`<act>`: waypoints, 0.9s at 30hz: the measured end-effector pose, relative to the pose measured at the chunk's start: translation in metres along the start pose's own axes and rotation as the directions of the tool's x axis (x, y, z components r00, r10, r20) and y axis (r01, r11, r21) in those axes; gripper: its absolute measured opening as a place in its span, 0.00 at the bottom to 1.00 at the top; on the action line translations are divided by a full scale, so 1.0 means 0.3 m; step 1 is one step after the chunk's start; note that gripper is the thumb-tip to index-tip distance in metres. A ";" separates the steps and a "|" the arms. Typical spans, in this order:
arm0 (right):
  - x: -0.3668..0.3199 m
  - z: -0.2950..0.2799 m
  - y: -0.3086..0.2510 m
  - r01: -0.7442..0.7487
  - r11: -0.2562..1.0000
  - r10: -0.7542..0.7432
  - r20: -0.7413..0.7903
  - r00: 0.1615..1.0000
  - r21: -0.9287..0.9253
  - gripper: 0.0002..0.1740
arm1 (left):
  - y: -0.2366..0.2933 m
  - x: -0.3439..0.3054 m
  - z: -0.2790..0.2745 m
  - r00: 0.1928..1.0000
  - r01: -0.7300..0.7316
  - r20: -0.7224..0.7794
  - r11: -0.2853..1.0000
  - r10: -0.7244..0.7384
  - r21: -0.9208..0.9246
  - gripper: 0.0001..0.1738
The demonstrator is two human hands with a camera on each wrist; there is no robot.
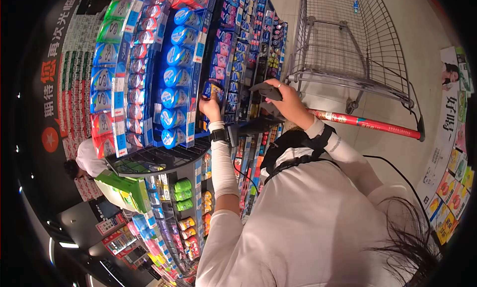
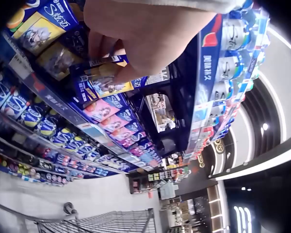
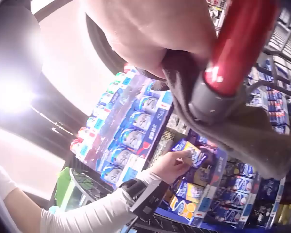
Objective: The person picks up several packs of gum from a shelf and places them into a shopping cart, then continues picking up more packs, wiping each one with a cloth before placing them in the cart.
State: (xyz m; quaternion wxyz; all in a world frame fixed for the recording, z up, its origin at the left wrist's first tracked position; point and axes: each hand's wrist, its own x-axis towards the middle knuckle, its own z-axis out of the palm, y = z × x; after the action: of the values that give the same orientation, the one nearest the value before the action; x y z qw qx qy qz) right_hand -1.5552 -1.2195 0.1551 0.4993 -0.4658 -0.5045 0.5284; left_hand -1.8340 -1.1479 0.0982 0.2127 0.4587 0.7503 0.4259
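My left hand [image 1: 210, 108] reaches into a shelf of the candy rack and pinches a small blue-and-yellow candy packet [image 2: 106, 82] between thumb and fingers. More packets of the same colours [image 2: 39, 33] lie around it in the left wrist view, with pink packets [image 2: 117, 119] in the neighbouring row. My right hand [image 1: 290, 107] holds a dark grey cloth [image 1: 268, 91] near the shopping cart. In the right wrist view the cloth [image 3: 269, 141] hangs beside the cart's red handle [image 3: 242, 43], and the fingers are partly hidden behind it.
An upper shelf carries blue-lidded tubs [image 1: 175, 76] beside my left hand. The wire shopping cart [image 1: 348, 43] stands to the right, its red handle bar [image 1: 367, 124] towards me. Another person [image 1: 89, 155] is beyond the rack. A cable [image 1: 397, 170] runs by my right arm.
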 end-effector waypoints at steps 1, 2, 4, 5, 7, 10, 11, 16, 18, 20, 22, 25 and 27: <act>0.005 -0.015 0.016 0.002 1.000 -0.002 -0.013 1.000 -0.001 0.23 | 0.056 -0.001 0.003 0.999 0.038 0.010 0.998 -0.039 0.058 0.16; 0.006 -0.027 0.027 -0.051 0.997 0.051 -0.009 0.999 0.056 0.23 | -0.170 0.104 0.039 0.986 -0.144 -0.063 0.983 0.151 0.111 0.18; 0.006 -0.038 0.022 -0.071 0.997 0.071 -0.002 0.997 -0.014 0.22 | -0.148 0.121 0.051 0.990 -0.118 -0.046 0.973 0.130 0.200 0.19; 0.004 -0.039 0.009 -0.073 0.997 0.073 -0.009 0.997 -0.012 0.22 | -0.129 0.125 0.054 0.994 -0.088 -0.041 0.953 0.105 0.291 0.20; -0.001 -0.040 -0.017 0.000 0.991 0.002 0.019 1.000 -0.137 0.22 | -0.099 0.113 0.057 0.986 -0.149 -0.017 0.923 0.166 0.355 0.22; 0.006 -0.034 0.022 0.033 0.996 -0.032 0.015 0.999 -0.087 0.23 | -0.064 0.087 0.049 0.925 -0.358 0.068 0.795 0.374 0.491 0.23; 0.005 -0.033 0.022 0.033 0.996 -0.032 0.012 0.999 -0.086 0.23 | -0.054 0.076 0.047 0.951 -0.298 0.078 0.811 0.300 0.504 0.24; 0.003 -0.031 0.021 -0.003 0.997 0.003 0.008 1.000 -0.071 0.22 | 0.004 0.074 0.043 0.994 -0.110 0.025 0.898 0.110 0.426 0.26; 0.004 -0.030 0.026 0.006 0.998 -0.005 0.010 1.000 -0.065 0.22 | 0.005 0.088 0.044 0.989 -0.143 0.104 0.855 0.104 0.499 0.25; 0.007 -0.028 0.035 0.014 0.998 -0.014 0.012 1.000 -0.060 0.22 | 0.008 0.091 0.042 0.961 -0.275 0.189 0.742 0.201 0.612 0.24; 0.008 -0.026 0.044 0.024 0.999 -0.023 0.011 1.000 -0.034 0.22 | -0.002 0.105 0.030 0.950 -0.311 0.201 0.729 0.238 0.609 0.25; 0.008 -0.028 0.036 0.012 1.000 -0.012 0.016 1.000 -0.029 0.22 | 0.011 0.105 0.023 0.953 -0.304 0.210 0.723 0.220 0.621 0.27; 0.008 -0.030 0.031 0.021 0.999 -0.020 0.016 1.000 -0.044 0.22 | 0.027 0.102 0.022 0.964 -0.261 0.207 0.727 0.166 0.635 0.28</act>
State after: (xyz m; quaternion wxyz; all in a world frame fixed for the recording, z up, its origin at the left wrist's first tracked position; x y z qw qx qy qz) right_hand -1.5468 -1.2165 0.1455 0.4904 -0.4675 -0.5245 0.5156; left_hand -1.8402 -1.1166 0.1037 0.0379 0.6151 0.7776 0.1246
